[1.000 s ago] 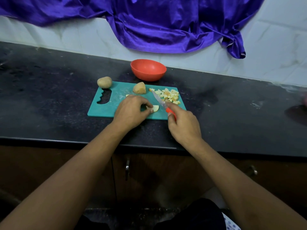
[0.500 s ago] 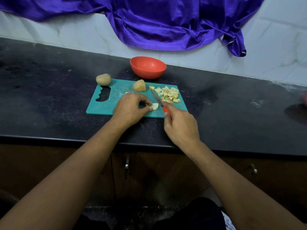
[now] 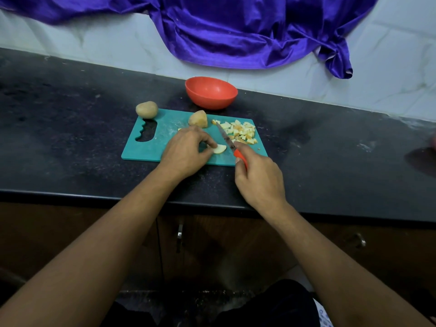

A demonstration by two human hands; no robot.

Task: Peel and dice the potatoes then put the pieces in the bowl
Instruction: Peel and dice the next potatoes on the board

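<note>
On the teal cutting board (image 3: 162, 140) my left hand (image 3: 186, 152) pinches a pale potato slice (image 3: 220, 149) near the front edge. My right hand (image 3: 257, 178) grips the orange handle of a knife (image 3: 226, 139), whose blade points away just right of the slice. A heap of diced potato (image 3: 240, 133) lies at the board's right end. A cut potato chunk (image 3: 198, 119) sits at the board's far edge. One whole potato (image 3: 146, 109) rests on the counter by the board's far left corner. The orange bowl (image 3: 211, 92) stands behind the board.
The dark counter (image 3: 70, 138) runs left and right of the board, with its front edge below my wrists. A purple cloth (image 3: 236, 31) hangs on the white tiled wall behind. Cabinet doors with handles (image 3: 180, 234) sit under the counter.
The view shifted slightly. My hands kept their hold on the slice and the knife; the blade stays beside the slice.
</note>
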